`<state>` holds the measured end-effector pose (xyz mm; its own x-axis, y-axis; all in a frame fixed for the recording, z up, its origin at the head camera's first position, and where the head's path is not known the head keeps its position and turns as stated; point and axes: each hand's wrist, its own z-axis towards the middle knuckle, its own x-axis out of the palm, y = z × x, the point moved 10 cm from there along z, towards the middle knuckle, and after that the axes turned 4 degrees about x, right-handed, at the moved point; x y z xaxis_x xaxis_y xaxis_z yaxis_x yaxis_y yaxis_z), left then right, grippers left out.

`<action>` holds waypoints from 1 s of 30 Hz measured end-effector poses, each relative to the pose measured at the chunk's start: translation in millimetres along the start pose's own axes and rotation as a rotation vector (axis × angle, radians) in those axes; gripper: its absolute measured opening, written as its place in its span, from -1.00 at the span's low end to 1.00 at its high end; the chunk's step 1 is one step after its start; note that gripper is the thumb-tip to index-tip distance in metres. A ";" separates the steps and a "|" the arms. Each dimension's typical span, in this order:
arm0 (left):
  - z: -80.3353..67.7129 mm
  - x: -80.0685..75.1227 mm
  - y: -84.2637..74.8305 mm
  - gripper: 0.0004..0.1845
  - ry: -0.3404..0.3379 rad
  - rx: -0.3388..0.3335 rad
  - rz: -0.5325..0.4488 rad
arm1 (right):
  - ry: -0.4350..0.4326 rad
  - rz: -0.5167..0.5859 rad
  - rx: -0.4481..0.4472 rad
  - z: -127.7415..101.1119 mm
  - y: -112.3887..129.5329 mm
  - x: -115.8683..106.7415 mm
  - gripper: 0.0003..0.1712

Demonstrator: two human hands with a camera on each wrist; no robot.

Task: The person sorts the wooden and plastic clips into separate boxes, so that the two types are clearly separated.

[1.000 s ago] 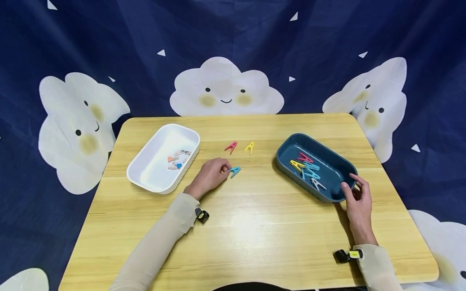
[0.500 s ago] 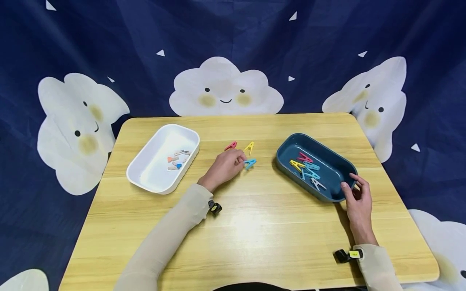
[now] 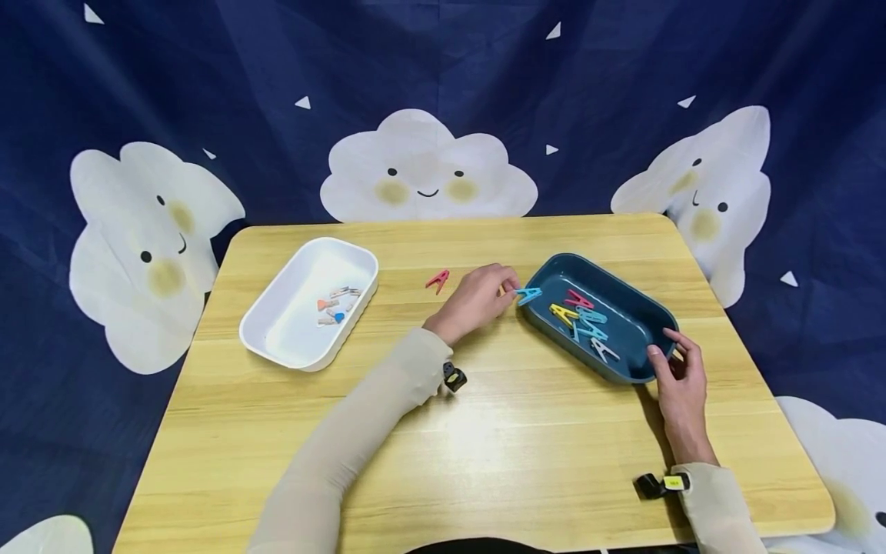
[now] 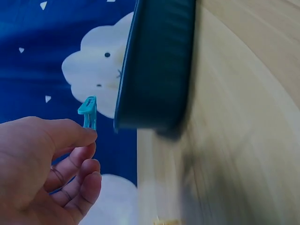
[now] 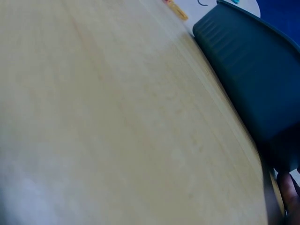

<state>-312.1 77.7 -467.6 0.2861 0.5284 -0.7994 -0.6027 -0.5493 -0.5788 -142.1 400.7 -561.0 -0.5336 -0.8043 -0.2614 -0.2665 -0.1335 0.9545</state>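
My left hand [image 3: 477, 298] pinches a light blue clothespin [image 3: 528, 295] between thumb and fingertips, at the left rim of a dark teal bin [image 3: 612, 288]. In the left wrist view the clothespin [image 4: 89, 110] is raised above the table, to one side of the bin [image 4: 157, 70]. My right hand [image 3: 681, 400] grips the bin's near right corner, thumb and fingers at the rim. Inside the bin lie several clothespins: red [image 3: 578, 298], yellow [image 3: 564, 314], light blue [image 3: 591, 315] and white [image 3: 604, 351].
A white bin [image 3: 291, 317] at left holds several small wooden clips, with orange [image 3: 324, 304] and blue [image 3: 339, 316] pieces. On the wooden table [image 3: 443, 462] lies a red clothespin [image 3: 438, 281]. A yellow clothespin [image 5: 177, 9] shows in the right wrist view; my left hand hides it in the head view.
My left hand has carried the light blue clothespin rightward from mid-table to the teal bin's left rim, now covering the yellow clothespin. My right hand has stayed on the bin.
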 end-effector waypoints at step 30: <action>74.6 94.8 -74.0 -0.73 0.253 0.025 0.076 | -0.006 -0.018 0.003 -0.6 1.1 0.3 -0.42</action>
<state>-296.0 216.7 -488.6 0.4148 0.3054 -0.8571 -0.6472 -0.5631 -0.5139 -142.1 400.0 -559.9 -0.5337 -0.7981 -0.2794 -0.2781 -0.1464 0.9493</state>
